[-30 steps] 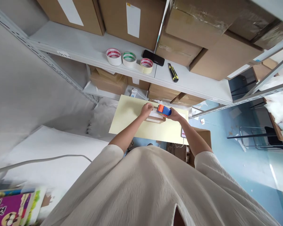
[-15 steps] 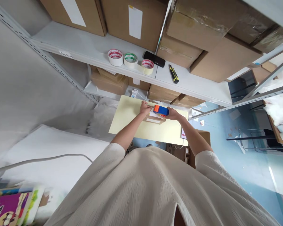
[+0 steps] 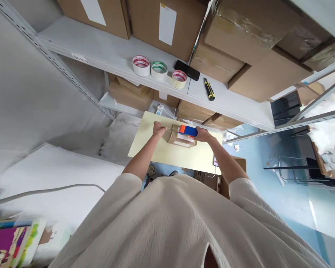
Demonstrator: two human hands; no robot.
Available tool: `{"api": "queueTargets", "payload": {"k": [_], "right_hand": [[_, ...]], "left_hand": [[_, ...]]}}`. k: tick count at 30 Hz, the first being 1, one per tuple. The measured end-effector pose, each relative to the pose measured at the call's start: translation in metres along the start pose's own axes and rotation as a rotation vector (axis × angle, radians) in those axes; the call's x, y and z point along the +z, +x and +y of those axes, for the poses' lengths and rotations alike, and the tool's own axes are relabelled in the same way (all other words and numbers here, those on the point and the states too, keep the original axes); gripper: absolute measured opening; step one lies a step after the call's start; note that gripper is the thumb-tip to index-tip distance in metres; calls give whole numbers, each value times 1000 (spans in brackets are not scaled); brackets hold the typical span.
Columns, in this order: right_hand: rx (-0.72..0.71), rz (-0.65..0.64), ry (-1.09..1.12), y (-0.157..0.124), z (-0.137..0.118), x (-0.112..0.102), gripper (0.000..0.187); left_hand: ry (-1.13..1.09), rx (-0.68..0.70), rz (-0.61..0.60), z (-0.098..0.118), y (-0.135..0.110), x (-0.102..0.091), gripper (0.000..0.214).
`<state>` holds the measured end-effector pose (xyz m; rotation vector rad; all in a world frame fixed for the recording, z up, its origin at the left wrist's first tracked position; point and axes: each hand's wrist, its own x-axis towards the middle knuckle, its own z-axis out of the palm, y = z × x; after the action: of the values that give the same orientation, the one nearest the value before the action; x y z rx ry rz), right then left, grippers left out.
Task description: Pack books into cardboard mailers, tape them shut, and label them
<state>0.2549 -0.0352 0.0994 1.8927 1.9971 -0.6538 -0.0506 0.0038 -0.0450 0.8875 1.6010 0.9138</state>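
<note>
A blue and orange tape dispenser [image 3: 188, 130] is gripped in my right hand [image 3: 202, 134], over the top of a small cardboard box [image 3: 181, 141]. The box bears white labels and lies on a pale yellow tabletop [image 3: 145, 143]. Left of the box, my left hand [image 3: 158, 129] is closed in a pinch. It seems to hold the free end of the dispenser's clear tape, though the strip barely shows.
Along the shelf [image 3: 156, 83] in front stand tape rolls [image 3: 141, 66], a black case [image 3: 187, 70] and a yellow-black utility knife [image 3: 209, 89]. Large cartons [image 3: 167, 26] sit behind them. A phone [image 3: 215, 160] lies at the table's right edge.
My left hand has moved left, away from the dispenser and past the box's end. My right hand keeps the dispenser over the box. The view has shifted slightly.
</note>
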Motion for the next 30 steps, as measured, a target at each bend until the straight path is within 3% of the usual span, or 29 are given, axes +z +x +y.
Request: {"api": "queueTargets", "payload": {"k": [4,13,20,26,30], "right_hand": [[1,-5,-34,4,-6,-2,51],[15,-40,-137,10,-26,-10,52],[50,-49,-172,8,-34,-14,48],[72,-59,-179,5,-38,-15,45],[83,-63,-176,5,-39,-15,47]], "left_hand": [[-65,-157,-24,-1,-4,-1,63],[-76,-184,-44,-17,5,-9,63],[-14,-183,-57,-34,5,15,54],[123,-206,-150,-32,-7,32,51],[164,-82,-86,-28,-15,31,49]]}}
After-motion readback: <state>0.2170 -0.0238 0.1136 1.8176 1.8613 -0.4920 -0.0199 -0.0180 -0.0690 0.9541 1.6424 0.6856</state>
